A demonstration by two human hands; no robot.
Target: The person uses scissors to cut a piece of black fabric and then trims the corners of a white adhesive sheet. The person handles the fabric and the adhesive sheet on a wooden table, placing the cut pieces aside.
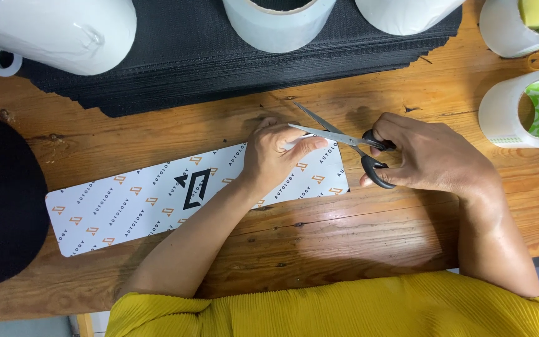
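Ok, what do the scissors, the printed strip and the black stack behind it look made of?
Scissors: bright metal blades that catch the light, with glossy black handles, likely plastic. Printed strip: thin white card or coated paper, lying flat with clean edges. Black stack: many thin ribbed sheets, probably mesh fabric or foam; hard to tell which.

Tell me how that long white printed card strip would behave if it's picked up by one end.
The printed strip lies flat with crisp edges, so it is probably thin card: light, slightly stiff, likely to sag. Its smooth face may slip on the wooden table unless the left hand presses it.
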